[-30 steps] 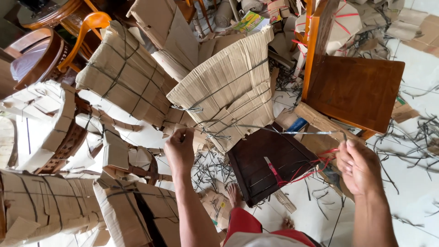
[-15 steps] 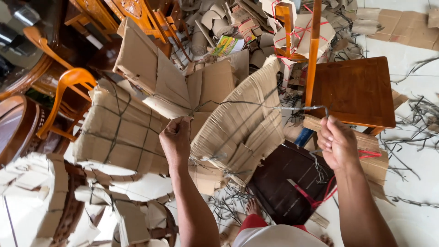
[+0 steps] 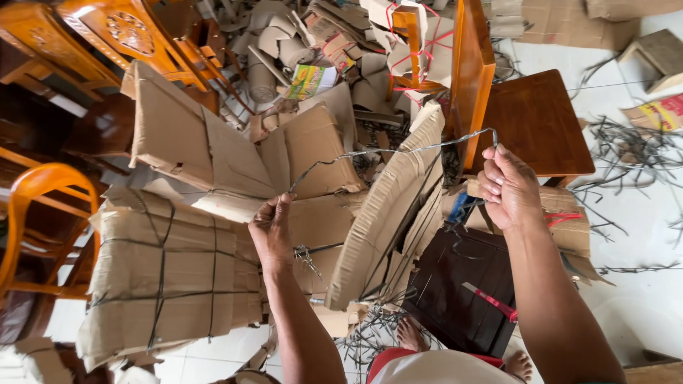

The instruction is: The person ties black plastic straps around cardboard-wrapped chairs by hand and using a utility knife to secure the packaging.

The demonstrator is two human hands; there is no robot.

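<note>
Looking down, our left hand [image 3: 274, 229] and right hand [image 3: 509, 186] stretch a thin grey plastic strap [image 3: 388, 151] between them, fingers of each pinched shut on one end. The strap runs above a curved cardboard-wrapped piece [image 3: 388, 213]. A strapped cardboard bundle [image 3: 171, 274] lies left; a brown wooden chair seat [image 3: 537, 124] sits beyond our right hand.
</note>
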